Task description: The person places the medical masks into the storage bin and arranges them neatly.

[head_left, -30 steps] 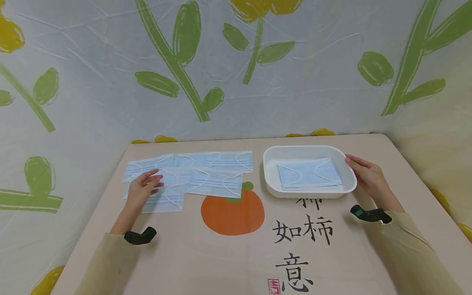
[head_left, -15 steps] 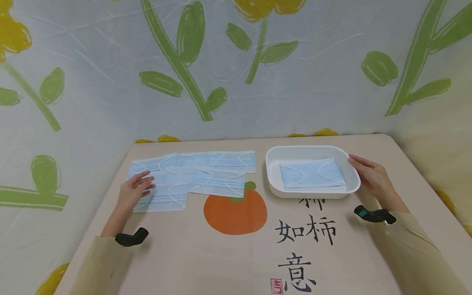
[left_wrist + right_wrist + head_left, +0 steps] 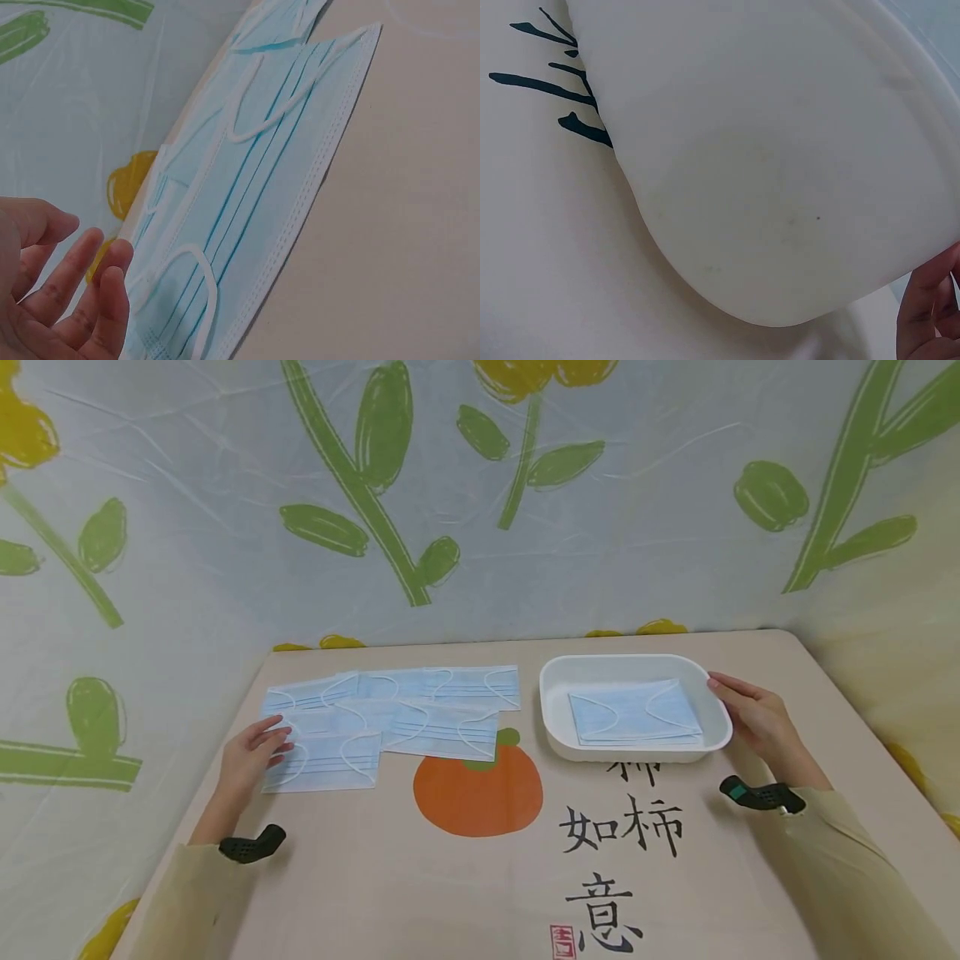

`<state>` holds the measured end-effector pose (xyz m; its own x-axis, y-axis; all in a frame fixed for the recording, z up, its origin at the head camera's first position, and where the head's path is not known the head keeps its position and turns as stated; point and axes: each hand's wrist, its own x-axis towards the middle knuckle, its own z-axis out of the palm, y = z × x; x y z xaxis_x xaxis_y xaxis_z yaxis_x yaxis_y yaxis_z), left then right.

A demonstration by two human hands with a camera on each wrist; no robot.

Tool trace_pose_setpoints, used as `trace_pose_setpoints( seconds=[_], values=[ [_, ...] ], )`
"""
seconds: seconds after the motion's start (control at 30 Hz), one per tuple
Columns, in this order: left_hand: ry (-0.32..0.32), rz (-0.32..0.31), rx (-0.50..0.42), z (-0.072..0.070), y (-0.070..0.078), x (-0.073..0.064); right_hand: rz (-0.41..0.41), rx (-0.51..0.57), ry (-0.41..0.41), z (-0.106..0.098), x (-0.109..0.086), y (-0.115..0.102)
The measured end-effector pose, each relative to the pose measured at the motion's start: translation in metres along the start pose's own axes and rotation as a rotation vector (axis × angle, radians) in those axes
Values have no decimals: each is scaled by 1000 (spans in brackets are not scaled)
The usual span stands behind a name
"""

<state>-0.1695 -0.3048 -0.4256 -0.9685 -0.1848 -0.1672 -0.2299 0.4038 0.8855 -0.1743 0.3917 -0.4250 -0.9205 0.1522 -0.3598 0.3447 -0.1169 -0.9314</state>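
Several light-blue face masks [image 3: 439,731] lie overlapping in rows on the left part of the table. Just above their left end hovers my left hand [image 3: 251,756], its fingers loosely bent with nothing between them; the left wrist view shows the same hand [image 3: 64,289] beside a mask [image 3: 259,176] with white ear loops. On the right, a white plastic tray [image 3: 553,720] has more masks [image 3: 633,714] lying flat inside it. My right hand [image 3: 761,718] grips its right rim. Close up, the right wrist view shows the tray's outer side [image 3: 735,172] and a few fingers [image 3: 922,307] at its edge.
The beige table [image 3: 420,893] has an orange persimmon print [image 3: 478,797] and black characters [image 3: 603,918] on its front half. A flower-patterned curtain [image 3: 615,568] hangs behind the table and along the left side.
My left hand has moved left across the masks to their left end, uncovering more of the nearest one. The right hand has stayed at the tray's rim, and the tray has not visibly moved.
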Motion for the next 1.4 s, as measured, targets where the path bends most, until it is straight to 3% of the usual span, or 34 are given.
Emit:
trace_pose_setpoints(
  seconds=[0.17, 0.5, 0.73, 0.9, 1.4],
  values=[
    [33, -15, 36, -3, -8, 2, -30, 28, -7, 2, 0, -1],
    [66, -24, 1, -11, -21, 6, -23, 28, 6, 3, -1, 0],
    [88, -72, 78, -16, -26, 8, -20, 43, -13, 3, -1, -1],
    [88, -125, 134, -17, -29, 10, -16, 42, -5, 3, -1, -1],
    [68, -153, 161, -11, -33, 9, -12, 8, 9, 2, 0, 1]
  ],
)
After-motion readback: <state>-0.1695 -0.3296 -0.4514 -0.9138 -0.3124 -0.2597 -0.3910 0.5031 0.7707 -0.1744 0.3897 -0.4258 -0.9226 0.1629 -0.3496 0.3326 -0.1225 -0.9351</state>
